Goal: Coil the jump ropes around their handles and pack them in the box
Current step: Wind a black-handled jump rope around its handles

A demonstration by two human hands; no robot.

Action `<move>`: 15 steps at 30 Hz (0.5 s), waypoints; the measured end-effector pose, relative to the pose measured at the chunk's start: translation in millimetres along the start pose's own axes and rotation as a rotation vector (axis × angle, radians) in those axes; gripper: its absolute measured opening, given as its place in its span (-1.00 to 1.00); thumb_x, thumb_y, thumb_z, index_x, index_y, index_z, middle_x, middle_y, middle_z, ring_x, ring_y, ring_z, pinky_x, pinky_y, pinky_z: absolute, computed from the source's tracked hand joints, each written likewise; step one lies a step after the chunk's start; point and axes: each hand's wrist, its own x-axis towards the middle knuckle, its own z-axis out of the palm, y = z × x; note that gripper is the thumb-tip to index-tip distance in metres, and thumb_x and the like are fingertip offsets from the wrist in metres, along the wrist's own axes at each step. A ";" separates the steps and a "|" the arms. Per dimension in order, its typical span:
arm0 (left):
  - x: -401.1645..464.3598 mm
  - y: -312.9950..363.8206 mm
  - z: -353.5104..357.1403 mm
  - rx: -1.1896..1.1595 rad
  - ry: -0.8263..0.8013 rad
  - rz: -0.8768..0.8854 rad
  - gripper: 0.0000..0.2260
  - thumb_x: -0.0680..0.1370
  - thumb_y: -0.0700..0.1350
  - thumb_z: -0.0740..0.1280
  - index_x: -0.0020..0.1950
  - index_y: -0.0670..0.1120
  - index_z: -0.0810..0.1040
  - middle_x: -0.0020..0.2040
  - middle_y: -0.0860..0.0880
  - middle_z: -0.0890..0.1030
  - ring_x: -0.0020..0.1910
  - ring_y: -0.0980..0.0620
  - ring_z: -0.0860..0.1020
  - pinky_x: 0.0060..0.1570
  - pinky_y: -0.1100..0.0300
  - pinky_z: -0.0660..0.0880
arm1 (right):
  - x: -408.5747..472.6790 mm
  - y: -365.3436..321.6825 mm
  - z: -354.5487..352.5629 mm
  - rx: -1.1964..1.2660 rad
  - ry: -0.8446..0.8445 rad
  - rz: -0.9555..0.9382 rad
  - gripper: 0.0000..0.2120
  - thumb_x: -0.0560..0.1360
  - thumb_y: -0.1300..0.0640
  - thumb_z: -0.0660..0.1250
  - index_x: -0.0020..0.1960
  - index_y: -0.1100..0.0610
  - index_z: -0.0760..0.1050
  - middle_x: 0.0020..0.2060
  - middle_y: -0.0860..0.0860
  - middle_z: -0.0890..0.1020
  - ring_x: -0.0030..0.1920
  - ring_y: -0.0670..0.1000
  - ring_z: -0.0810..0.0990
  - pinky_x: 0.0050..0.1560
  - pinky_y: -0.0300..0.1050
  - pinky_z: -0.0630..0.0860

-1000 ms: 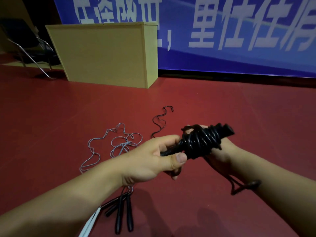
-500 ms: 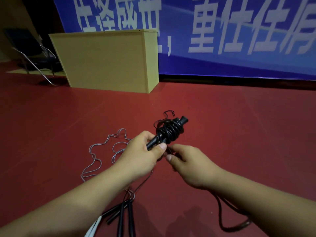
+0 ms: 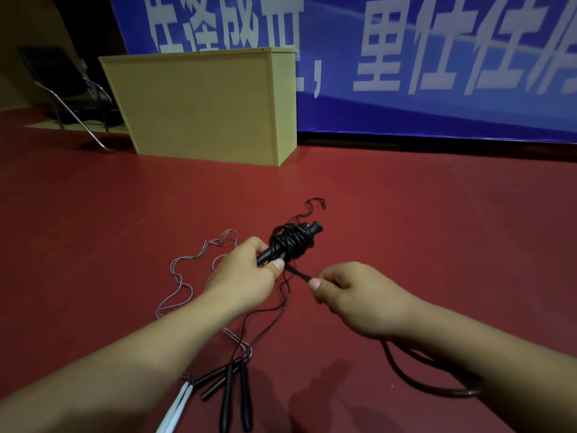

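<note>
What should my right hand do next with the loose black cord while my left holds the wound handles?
Probably carry it over the black coiled bundle for another wrap. The left hand grips the bundle's handles, the right hand pinches the taut black cord, and slack trails below the right forearm.

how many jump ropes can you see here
At least 3: a black rope coiled on handles gripped by the left hand, a grey rope loose on the floor at left, and a thin black rope lying beyond the hands. Handles near the bottom edge may belong to more.
</note>
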 end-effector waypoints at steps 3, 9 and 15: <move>5.1 -3.2 -2.1 0.022 -0.010 -0.006 -0.86 0.51 0.07 0.35 -0.16 0.08 0.43 -0.33 0.07 0.55 -0.29 -0.05 0.52 -0.14 0.04 0.48 | 0.0 -1.3 -1.0 -0.022 0.008 -0.018 -0.66 0.61 -0.07 0.17 -0.14 0.15 0.53 -0.38 -0.06 0.49 -0.39 -0.12 0.41 -0.36 -0.28 0.33; 9.5 -7.7 -5.7 0.020 -0.020 -0.003 -0.91 0.45 0.12 0.33 -0.16 0.16 0.46 -0.28 0.06 0.62 -0.22 -0.08 0.59 -0.08 -0.02 0.54 | -1.5 2.2 -8.1 -0.072 -0.019 -0.059 -0.69 0.61 -0.06 0.16 -0.15 0.09 0.53 -0.28 0.01 0.59 -0.26 -0.04 0.51 -0.22 -0.17 0.42; 6.1 -9.8 -1.6 0.105 -0.063 0.014 -0.87 0.45 0.09 0.39 -0.19 0.12 0.49 -0.32 0.07 0.58 -0.24 -0.05 0.59 -0.12 0.05 0.52 | -2.9 7.0 -6.0 -0.100 -0.058 -0.075 -0.71 0.61 -0.03 0.19 -0.06 0.16 0.53 -0.35 0.00 0.51 -0.36 -0.09 0.41 -0.35 -0.27 0.33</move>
